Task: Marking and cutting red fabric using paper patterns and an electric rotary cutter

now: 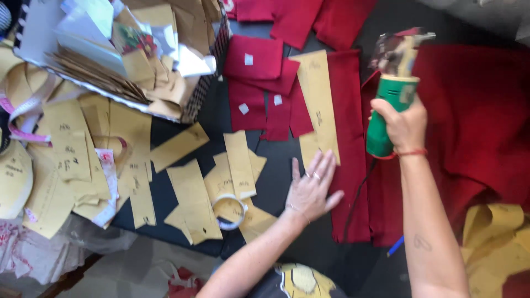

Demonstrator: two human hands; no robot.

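Red cloth [353,165] on dark counter [276,182]: left hand [312,190] flat, fingers spread, on paper pattern [319,105]; right hand [406,124] clamped round green cutter [389,110] above cloth.

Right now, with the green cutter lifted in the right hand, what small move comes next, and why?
Probably lower the green cutter beside the paper pattern. The right hand holds it above the red fabric, while the left hand presses flat at the pattern's lower end.

One head-worn camera looks steeply down, from close above, onto the dark counter [276,165], with the person's forearms entering from the bottom edge
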